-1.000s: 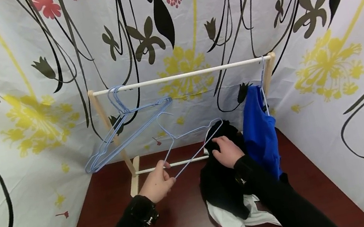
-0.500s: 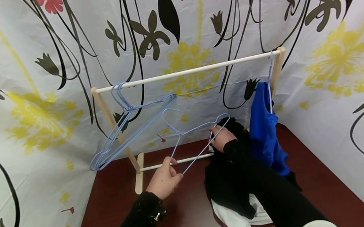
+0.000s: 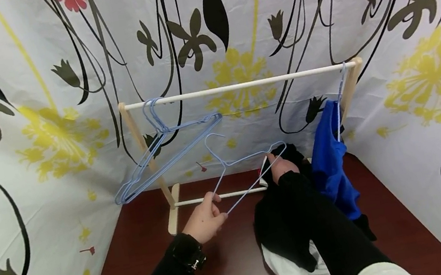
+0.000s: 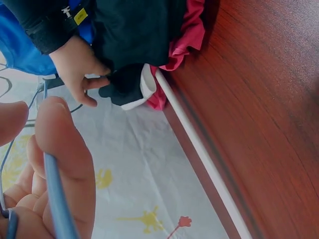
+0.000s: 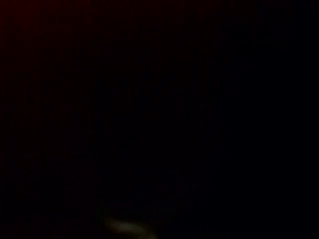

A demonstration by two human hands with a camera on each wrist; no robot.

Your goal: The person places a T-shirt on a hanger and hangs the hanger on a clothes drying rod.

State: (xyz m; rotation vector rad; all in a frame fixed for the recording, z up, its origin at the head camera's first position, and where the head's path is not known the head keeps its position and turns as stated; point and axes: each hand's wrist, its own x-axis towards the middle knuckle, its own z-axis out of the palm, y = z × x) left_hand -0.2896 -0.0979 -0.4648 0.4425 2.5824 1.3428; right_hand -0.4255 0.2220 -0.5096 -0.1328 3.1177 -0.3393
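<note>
My left hand [image 3: 204,221] pinches the lower corner of a light blue wire hanger [image 3: 245,157], which is tilted above the table with its hook upward. The left wrist view shows the hanger's blue wire [image 4: 55,199] between thumb and fingers. My right hand [image 3: 283,167] reaches behind the hanger's far end and pinches the edge of a black garment [image 3: 277,224] with a white-trimmed opening. In the left wrist view the right hand [image 4: 77,69] has its fingertips at that cloth, beside the white trim [image 4: 147,82]. The right wrist view is almost wholly dark.
A small clothes rack [image 3: 238,86] stands at the back. Several blue hangers [image 3: 162,151] hang at its left end, a blue garment [image 3: 329,158] at its right. White cloth [image 3: 287,273] lies under the black garment, and pink cloth [image 4: 189,40] shows beside it. Patterned fabric surrounds the table [image 3: 157,258].
My right hand has moved farther back along the black garment to its white-trimmed edge. My left hand still holds the hanger nearly in place. The head view has shifted slightly.
</note>
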